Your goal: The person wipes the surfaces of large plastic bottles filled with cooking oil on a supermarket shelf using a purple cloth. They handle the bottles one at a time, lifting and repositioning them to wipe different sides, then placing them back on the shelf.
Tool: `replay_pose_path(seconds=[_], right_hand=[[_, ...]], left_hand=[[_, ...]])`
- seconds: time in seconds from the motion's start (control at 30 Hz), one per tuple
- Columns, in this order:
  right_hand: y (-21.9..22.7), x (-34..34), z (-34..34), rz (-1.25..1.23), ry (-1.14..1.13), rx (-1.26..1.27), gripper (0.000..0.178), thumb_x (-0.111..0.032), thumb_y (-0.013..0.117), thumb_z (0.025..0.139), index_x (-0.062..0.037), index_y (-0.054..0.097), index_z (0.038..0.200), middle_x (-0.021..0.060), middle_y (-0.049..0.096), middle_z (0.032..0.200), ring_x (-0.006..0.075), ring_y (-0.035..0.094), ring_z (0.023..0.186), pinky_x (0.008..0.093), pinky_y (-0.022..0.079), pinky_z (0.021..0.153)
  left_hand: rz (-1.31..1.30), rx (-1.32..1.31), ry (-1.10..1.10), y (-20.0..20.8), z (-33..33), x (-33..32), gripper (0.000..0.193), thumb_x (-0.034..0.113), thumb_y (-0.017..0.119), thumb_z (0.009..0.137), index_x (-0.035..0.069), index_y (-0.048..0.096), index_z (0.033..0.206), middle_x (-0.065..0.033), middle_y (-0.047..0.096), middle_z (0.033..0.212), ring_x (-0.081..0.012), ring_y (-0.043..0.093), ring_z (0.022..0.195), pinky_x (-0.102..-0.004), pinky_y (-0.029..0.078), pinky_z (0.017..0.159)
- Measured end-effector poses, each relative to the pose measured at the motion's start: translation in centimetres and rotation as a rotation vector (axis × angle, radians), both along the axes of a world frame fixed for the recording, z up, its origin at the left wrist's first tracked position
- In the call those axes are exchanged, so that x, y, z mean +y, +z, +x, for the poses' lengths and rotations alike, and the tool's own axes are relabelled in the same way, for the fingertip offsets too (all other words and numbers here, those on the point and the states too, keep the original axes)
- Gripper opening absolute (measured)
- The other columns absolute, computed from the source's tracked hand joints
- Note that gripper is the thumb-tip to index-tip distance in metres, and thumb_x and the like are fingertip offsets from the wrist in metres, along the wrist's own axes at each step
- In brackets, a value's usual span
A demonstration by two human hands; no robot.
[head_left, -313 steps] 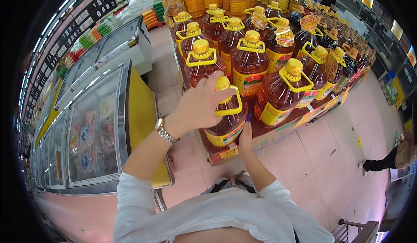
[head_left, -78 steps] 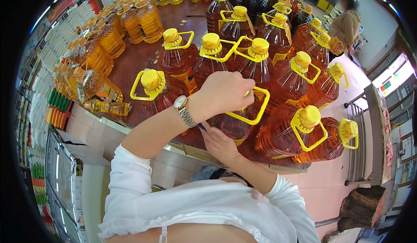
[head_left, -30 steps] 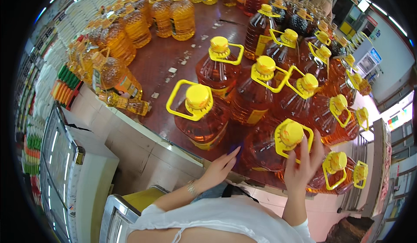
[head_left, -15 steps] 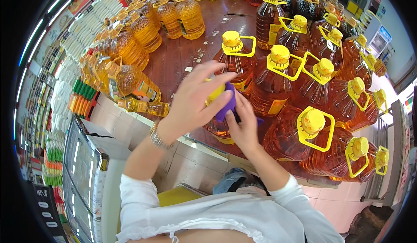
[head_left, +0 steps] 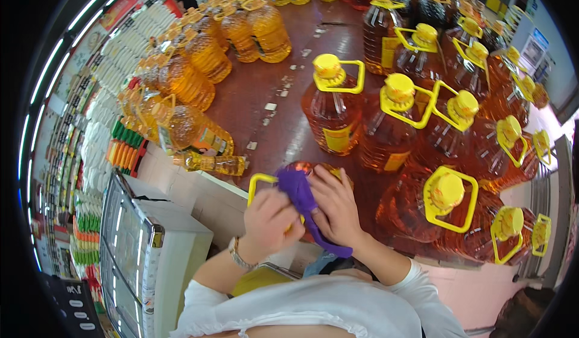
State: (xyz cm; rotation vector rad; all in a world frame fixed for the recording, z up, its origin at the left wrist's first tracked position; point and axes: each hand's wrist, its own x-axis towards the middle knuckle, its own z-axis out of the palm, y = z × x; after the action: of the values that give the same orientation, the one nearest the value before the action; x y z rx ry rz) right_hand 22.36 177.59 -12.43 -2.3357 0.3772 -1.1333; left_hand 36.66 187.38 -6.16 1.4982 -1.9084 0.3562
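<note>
Both hands are close together at the near edge of a red-brown display table [head_left: 253,124], working about a purple cloth [head_left: 297,188] bunched over the top of a large bottle [head_left: 309,168] of reddish oil. The left hand [head_left: 268,223] is curled and blurred, its fingers up against the cloth — whether they are clamped on it or on the cap beneath I cannot tell. The right hand [head_left: 336,208] has its fingers stretched out over the bottle's shoulder; the cloth runs past its thumb side and trails as a strip toward the person, and its grip cannot be made out. A yellow carrying handle [head_left: 260,175] sticks out beyond the left hand. A silver watch [head_left: 237,252] sits on the left wrist. Along the near edge to the right stands a similar bottle [head_left: 407,202] with a yellow cap, and more crowd toward the near right corner. Just behind the hands is another upright bottle [head_left: 333,117]. Toward the left end of the near edge a small oil bottle [head_left: 214,163] lies on its side — behind it, a row of amber bottles [head_left: 208,54] runs toward the far edge. Paper scraps [head_left: 271,106] dot the bare middle.
</note>
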Motion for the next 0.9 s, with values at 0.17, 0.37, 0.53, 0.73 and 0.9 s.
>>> replay_pose_path(seconds=[0.17, 0.37, 0.53, 0.73, 0.9], right_hand=[[-0.4, -2.8, 2.9, 0.536, 0.031, -0.077, 0.03, 0.01, 0.054, 0.076, 0.0023, 0.065, 0.103, 0.0153, 0.066, 0.098, 0.0283, 0.065, 0.093, 0.0322, 0.051, 0.082], [1.0, -2.4, -0.7, 0.565, -0.108, -0.125, 0.013, 0.002, 0.065, 0.077, -0.0002, 0.065, 0.09, 0.0069, 0.061, 0.082, 0.0169, 0.059, 0.076, 0.027, 0.047, 0.075], [3.7, 1.5, 0.8, 0.002, 0.308, 0.189, 0.023, -0.021, 0.072, 0.08, -0.014, 0.07, 0.102, 0.013, 0.056, 0.121, 0.033, 0.046, 0.125, 0.0466, 0.037, 0.103], [0.6, -2.5, 4.5, 0.299, 0.496, 0.151, 0.019, -0.016, 0.064, 0.085, -0.0069, 0.069, 0.1, 0.0152, 0.063, 0.104, 0.0327, 0.06, 0.095, 0.0412, 0.046, 0.087], [-5.7, -7.7, 3.1, 0.624, 0.069, 0.424, 0.013, -0.011, 0.064, 0.082, 0.0016, 0.067, 0.08, 0.0159, 0.06, 0.095, 0.0289, 0.06, 0.09, 0.0347, 0.046, 0.084]], left_hand=[[-0.095, -0.008, 0.024, -1.9, 0.1, 4.9, 0.022, 0.005, 0.064, 0.066, 0.009, 0.067, 0.087, -0.0058, 0.06, 0.093, -0.0245, 0.062, 0.092, -0.0345, 0.057, 0.081], [-0.137, 0.005, 0.015, -3.2, -0.2, 7.5, 0.021, 0.008, 0.068, 0.067, 0.009, 0.065, 0.088, -0.0057, 0.06, 0.093, -0.0236, 0.062, 0.09, -0.0374, 0.06, 0.083], [-0.138, -0.012, -0.021, -2.9, -0.4, 7.3, 0.02, 0.009, 0.068, 0.068, 0.008, 0.064, 0.088, -0.006, 0.06, 0.094, -0.024, 0.062, 0.089, -0.0371, 0.06, 0.084], [-0.166, 0.008, -0.045, -3.1, 0.1, 7.7, 0.015, 0.009, 0.064, 0.071, 0.009, 0.066, 0.086, -0.0056, 0.061, 0.093, -0.024, 0.062, 0.091, -0.0376, 0.06, 0.084], [-0.165, -0.032, -0.047, -3.2, 0.1, 8.5, 0.013, 0.012, 0.064, 0.075, 0.01, 0.067, 0.087, -0.006, 0.062, 0.095, -0.0241, 0.062, 0.092, -0.0377, 0.06, 0.084]])
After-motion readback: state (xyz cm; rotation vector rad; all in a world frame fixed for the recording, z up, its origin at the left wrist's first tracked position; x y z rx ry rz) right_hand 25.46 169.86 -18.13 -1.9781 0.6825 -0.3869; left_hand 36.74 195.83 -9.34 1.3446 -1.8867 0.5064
